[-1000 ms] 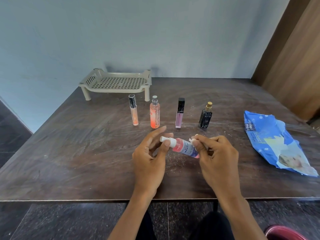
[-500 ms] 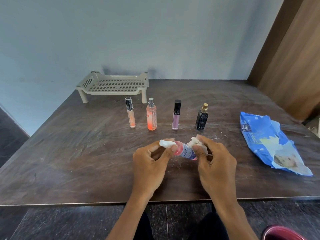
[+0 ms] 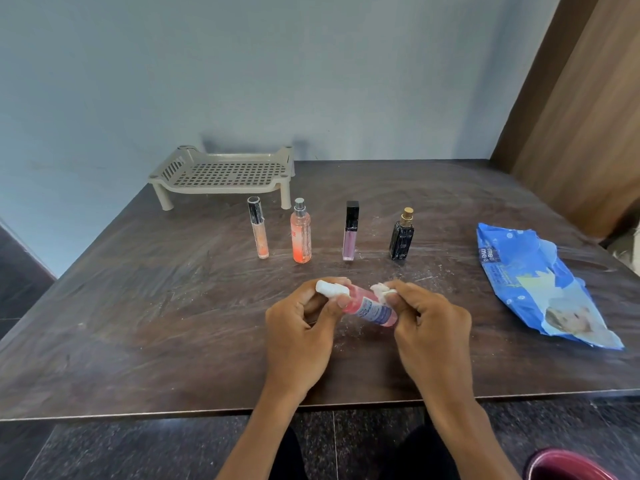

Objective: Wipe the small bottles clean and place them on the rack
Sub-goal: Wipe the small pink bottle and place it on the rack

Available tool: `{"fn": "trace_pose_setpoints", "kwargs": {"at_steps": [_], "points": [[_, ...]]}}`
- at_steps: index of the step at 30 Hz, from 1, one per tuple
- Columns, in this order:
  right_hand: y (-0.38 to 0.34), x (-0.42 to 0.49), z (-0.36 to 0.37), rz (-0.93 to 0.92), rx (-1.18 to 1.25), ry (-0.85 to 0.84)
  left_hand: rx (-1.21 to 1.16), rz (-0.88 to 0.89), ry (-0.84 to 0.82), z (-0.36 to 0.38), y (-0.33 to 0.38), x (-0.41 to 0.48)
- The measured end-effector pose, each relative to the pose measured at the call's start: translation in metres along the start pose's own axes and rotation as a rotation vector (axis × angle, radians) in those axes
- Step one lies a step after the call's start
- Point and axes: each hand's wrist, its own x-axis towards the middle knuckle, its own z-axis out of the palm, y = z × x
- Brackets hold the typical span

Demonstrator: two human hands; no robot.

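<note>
I hold the pink bottle tilted between both hands, low over the tabletop and near its front edge. My left hand pinches the white cap end between curled fingers and thumb. My right hand pinches a crumpled white wipe against the bottle's side.

I judge this the first bottle. None stands on the beige rack at the back left, and four wait in a row before it: a clear tube, an orange spray bottle, a lilac gloss tube and a black perfume bottle.

That row stands between me and the rack, so I would lift over it or pass left. The blue wipes pack lies well apart on the right.
</note>
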Motion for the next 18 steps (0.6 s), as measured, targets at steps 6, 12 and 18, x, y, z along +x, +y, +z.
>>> {"fn": "trace_pose_setpoints", "kwargs": {"at_steps": [6,12,18], "points": [[-0.03,-0.003,0.014,-0.104,0.09,0.017,0.022,0.03,0.022,0.0,-0.001,0.0],[-0.001,-0.002,0.012,-0.075,-0.071,0.008,0.039,0.023,0.031,-0.001,-0.004,0.0],[-0.014,0.0,0.011,-0.123,-0.057,-0.001,0.071,0.071,0.022,0.0,0.001,0.0]]}}
